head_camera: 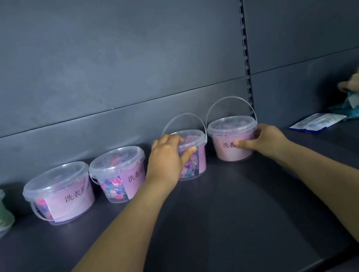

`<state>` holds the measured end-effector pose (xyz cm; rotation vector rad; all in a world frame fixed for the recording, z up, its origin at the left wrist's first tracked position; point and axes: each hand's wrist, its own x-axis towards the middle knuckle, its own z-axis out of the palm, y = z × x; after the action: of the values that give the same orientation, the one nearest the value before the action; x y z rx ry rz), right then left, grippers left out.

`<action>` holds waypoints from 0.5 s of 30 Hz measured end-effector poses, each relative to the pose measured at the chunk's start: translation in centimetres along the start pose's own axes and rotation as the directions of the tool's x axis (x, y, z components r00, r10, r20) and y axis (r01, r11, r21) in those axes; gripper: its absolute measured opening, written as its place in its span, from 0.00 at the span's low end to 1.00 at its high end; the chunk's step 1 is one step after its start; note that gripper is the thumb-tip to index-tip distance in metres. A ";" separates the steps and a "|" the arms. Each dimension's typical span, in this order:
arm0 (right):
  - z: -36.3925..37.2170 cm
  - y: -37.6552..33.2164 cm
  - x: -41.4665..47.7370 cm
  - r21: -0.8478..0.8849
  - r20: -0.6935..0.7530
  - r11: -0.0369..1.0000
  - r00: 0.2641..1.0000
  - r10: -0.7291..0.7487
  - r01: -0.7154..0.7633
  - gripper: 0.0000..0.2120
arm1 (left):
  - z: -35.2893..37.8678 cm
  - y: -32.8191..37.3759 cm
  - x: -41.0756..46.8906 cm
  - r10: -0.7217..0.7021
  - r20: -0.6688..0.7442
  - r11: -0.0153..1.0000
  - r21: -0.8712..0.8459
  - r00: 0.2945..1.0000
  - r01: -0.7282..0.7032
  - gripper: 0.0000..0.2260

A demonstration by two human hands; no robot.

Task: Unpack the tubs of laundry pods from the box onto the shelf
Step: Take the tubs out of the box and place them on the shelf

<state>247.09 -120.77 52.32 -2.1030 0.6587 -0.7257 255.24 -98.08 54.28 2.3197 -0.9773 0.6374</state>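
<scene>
Five tubs [64, 194] line the shelf [212, 221] — the left hand [167, 156] has its fingers clamped on the fourth tub [196, 160], the right hand [264, 139] on the fifth tub [231, 150] — the box is unseen, so what remains is unclear.

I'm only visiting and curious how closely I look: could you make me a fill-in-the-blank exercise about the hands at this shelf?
1. The left hand grips a clear plastic tub with a pink label, whose thin handle stands ____.
2. The right hand grips the matching tub on that tub's ____ side.
3. The untouched tub beside the left hand has its handle folded ____.
Missing words: up; right; down.
</scene>
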 end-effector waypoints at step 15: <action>-2.8 -3.9 -6.7 -0.543 0.254 0.814 0.964 -0.074 0.206 0.19 | -6.0 -0.4 -1.8 0.060 0.195 0.977 0.188 0.979 -0.097 0.18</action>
<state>241.28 -115.73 55.13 -2.7603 0.6507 -0.3804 253.13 -93.13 57.52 2.5628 -1.1431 0.5761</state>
